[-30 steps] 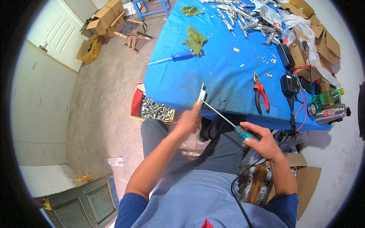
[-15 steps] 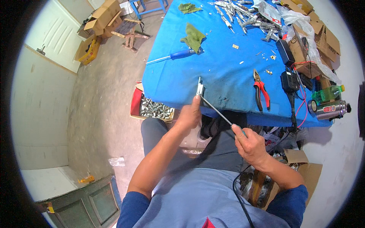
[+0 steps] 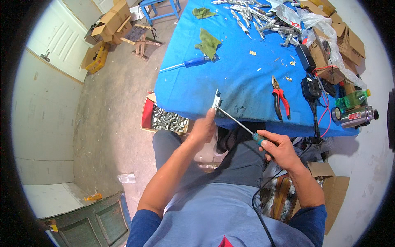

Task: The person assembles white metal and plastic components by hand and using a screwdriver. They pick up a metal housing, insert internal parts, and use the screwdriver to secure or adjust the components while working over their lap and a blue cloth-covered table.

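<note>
At the near edge of the blue-covered table (image 3: pixel 185 92), my left hand (image 3: pixel 203 126) is closed on a small silvery metal part (image 3: pixel 217 100), thumb pressed against its lower end. My right hand (image 3: pixel 279 149) grips the blue-green handle of a screwdriver (image 3: pixel 238 122). Its long shaft slants up to the left, and the tip meets the metal part beside my left thumb. The fine detail of the part is too small to make out. To the right lie red-handled pliers (image 3: pixel 279 99), jaws pointing away. A second screwdriver with a blue handle (image 3: pixel 195 62) lies farther off, beside a green cloth (image 3: pixel 208 43).
Slender metal pieces (image 3: pixel 263 20) are heaped at the far side. Black power adapters (image 3: pixel 309 87) with cables, a green bottle (image 3: pixel 354 101) and a steel flask (image 3: pixel 357 117) line the right edge. Below the table's left corner stands a box of small metal parts (image 3: pixel 166 120).
My right hand has turned on the screwdriver and shifted slightly right, so more of its handle shows. The metal part and my left hand have moved slightly down.
</note>
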`<state>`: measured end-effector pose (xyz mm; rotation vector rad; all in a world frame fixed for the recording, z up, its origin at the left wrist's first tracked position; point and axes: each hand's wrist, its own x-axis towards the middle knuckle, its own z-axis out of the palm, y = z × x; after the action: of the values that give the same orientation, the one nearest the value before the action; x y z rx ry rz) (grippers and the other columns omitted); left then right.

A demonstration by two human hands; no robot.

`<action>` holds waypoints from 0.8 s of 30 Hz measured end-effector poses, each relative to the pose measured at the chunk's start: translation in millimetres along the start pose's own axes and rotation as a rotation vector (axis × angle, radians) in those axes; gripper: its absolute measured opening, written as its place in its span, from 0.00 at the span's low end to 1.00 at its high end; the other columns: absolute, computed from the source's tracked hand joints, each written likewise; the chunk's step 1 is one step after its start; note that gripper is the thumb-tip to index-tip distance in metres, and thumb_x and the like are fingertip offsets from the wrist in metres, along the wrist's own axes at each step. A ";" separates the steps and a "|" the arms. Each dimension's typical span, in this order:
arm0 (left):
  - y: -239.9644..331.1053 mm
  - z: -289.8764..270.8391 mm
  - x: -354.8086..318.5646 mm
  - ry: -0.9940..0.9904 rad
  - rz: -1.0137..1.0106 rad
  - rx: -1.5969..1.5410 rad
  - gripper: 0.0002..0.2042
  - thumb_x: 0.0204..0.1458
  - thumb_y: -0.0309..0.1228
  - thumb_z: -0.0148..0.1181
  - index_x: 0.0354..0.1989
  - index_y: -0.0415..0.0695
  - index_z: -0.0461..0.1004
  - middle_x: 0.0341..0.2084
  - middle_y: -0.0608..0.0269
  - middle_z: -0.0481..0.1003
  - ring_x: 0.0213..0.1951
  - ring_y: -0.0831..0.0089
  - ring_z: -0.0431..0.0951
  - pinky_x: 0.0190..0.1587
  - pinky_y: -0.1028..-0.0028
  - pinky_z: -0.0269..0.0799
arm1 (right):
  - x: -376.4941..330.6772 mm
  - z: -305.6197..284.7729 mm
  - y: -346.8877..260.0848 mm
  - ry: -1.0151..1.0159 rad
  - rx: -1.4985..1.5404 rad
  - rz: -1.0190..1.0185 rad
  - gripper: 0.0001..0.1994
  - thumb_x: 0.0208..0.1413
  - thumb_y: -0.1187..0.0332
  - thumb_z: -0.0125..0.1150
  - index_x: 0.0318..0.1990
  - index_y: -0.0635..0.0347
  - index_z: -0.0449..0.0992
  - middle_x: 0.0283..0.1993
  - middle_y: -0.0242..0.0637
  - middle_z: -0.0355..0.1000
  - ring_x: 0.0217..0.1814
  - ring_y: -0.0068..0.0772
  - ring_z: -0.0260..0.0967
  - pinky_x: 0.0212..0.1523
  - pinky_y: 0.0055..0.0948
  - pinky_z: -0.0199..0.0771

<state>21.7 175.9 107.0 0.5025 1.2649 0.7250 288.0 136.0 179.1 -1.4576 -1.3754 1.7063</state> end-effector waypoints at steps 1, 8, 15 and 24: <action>0.2 0.5 -1.1 0.002 -0.005 -0.003 0.30 0.51 0.65 0.47 0.11 0.56 0.49 0.08 0.77 0.48 0.10 0.81 0.45 0.13 0.76 0.38 | -0.8 -0.9 -3.8 -0.005 0.022 0.038 0.18 0.58 0.68 0.55 0.56 0.60 0.70 0.29 0.31 0.72 0.21 0.13 0.64 0.21 0.13 0.64; -1.7 7.6 -1.7 0.027 0.034 -0.001 0.30 0.51 0.65 0.46 0.11 0.55 0.50 0.08 0.78 0.48 0.09 0.83 0.46 0.13 0.77 0.38 | 4.3 0.0 1.5 0.076 -0.304 -0.285 0.18 0.57 0.68 0.56 0.55 0.59 0.71 0.31 0.36 0.75 0.26 0.24 0.71 0.26 0.23 0.71; 0.9 10.4 2.2 0.069 0.061 0.039 0.30 0.52 0.65 0.44 0.11 0.56 0.50 0.09 0.78 0.48 0.09 0.82 0.46 0.13 0.77 0.39 | -2.3 16.3 -12.4 0.205 -0.923 -0.510 0.18 0.51 0.69 0.58 0.52 0.56 0.71 0.25 0.42 0.70 0.27 0.46 0.71 0.29 0.38 0.72; -3.0 9.0 4.1 0.081 0.015 0.047 0.30 0.51 0.65 0.44 0.11 0.56 0.49 0.09 0.77 0.48 0.10 0.81 0.46 0.13 0.76 0.38 | 3.9 -2.1 -12.8 -0.013 -0.182 -0.019 0.17 0.56 0.67 0.56 0.54 0.58 0.72 0.26 0.33 0.72 0.20 0.20 0.65 0.22 0.20 0.65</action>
<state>31.6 177.3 104.3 0.5254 1.3579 0.7362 285.9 144.7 189.3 -1.5270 -1.5817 1.6162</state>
